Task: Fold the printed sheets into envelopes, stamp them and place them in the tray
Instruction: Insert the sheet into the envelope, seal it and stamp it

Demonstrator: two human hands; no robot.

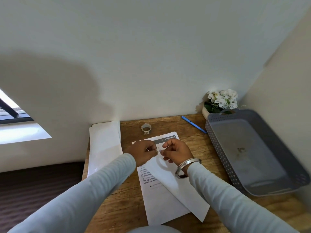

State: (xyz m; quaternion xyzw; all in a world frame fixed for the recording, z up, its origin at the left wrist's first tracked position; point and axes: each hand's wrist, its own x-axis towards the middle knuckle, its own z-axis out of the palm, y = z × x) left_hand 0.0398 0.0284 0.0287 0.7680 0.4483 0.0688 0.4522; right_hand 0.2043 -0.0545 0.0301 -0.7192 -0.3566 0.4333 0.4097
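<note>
Envelope (178, 190) overhangs printed sheets' (161, 206) edge (left hand (143, 153), right hand (177, 151) pinch scrap (159, 151) above).

One wide head camera looks forward and down, close over the desk (124, 199); the wall (151, 47) fills the top half, its edges seemingly lens-bent.

Soft daylight from the left window (15, 118); broad wall shadow (50, 84); edges bend; fingers (168, 144) seem blurred.

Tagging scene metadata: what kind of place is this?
Probably a home or office desk corner: a wooden desk against white walls, with printed sheets, a blue pen and a grey tray.
</note>
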